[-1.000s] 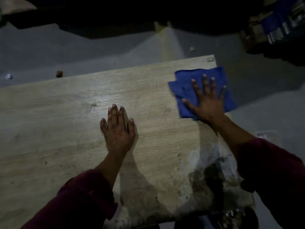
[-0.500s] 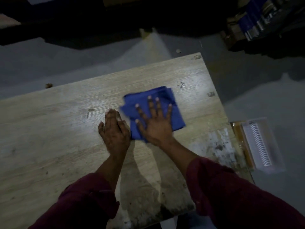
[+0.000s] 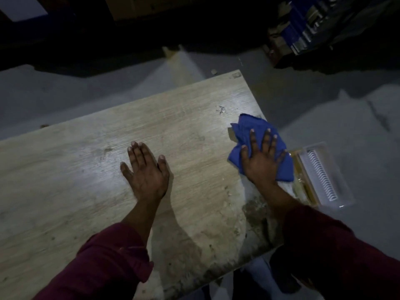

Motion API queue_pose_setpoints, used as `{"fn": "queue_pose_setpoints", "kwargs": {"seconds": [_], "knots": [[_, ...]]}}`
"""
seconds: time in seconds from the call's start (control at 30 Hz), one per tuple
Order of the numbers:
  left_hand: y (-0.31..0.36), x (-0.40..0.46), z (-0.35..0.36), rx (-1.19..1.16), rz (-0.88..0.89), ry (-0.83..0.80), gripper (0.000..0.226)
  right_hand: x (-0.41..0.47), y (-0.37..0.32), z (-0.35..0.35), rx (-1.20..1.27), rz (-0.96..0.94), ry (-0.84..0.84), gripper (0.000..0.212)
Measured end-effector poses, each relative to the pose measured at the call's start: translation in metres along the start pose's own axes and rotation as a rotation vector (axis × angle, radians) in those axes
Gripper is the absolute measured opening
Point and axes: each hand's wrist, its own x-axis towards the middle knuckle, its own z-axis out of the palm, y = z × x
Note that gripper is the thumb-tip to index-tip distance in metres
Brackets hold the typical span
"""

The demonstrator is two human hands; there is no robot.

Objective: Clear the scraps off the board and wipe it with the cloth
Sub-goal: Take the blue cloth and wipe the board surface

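while left hand (image 3: 145, 172) braces board (image 3: 86, 169), right hand (image 3: 263, 162) presses cloth (image 3: 249, 128).

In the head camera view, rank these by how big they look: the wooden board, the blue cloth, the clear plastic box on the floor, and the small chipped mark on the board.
1. Pale wooden board
2-3. Blue cloth and clear plastic box: look alike; the cloth is partly covered, so unranked
4. Small chipped mark

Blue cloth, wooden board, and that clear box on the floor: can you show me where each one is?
blue cloth (image 3: 244, 128), head view, on the bunched top part above the fingers.
wooden board (image 3: 173, 118), head view, on its bare far surface.
clear box (image 3: 337, 169), head view, on its right wall.
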Motion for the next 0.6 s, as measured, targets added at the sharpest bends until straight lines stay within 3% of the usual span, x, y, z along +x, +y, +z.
{"fn": "queue_pose_setpoints", "kwargs": {"seconds": [0.1, 0.27, 0.4, 0.47, 0.6], "knots": [[-0.001, -0.001, 0.0, 0.0, 0.024, -0.008, 0.07, -0.023, -0.045, 0.004, 0.045, -0.045, -0.006, 0.067], [-0.013, 0.002, 0.002, -0.045, 0.077, -0.077, 0.068, -0.098, -0.112, 0.015, 0.045, -0.623, -0.038, 0.067], [-0.042, -0.015, -0.006, -0.057, 0.211, -0.061, 0.065, -0.114, -0.077, 0.013, 0.03, -0.937, -0.022, 0.063], [-0.051, -0.027, -0.009, -0.043, 0.232, -0.041, 0.065, -0.108, -0.035, 0.009, -0.011, -0.934, -0.021, 0.064], [-0.055, -0.051, -0.009, -0.038, 0.204, -0.073, 0.068, -0.086, 0.045, 0.001, -0.064, -0.561, -0.03, 0.069]]}}
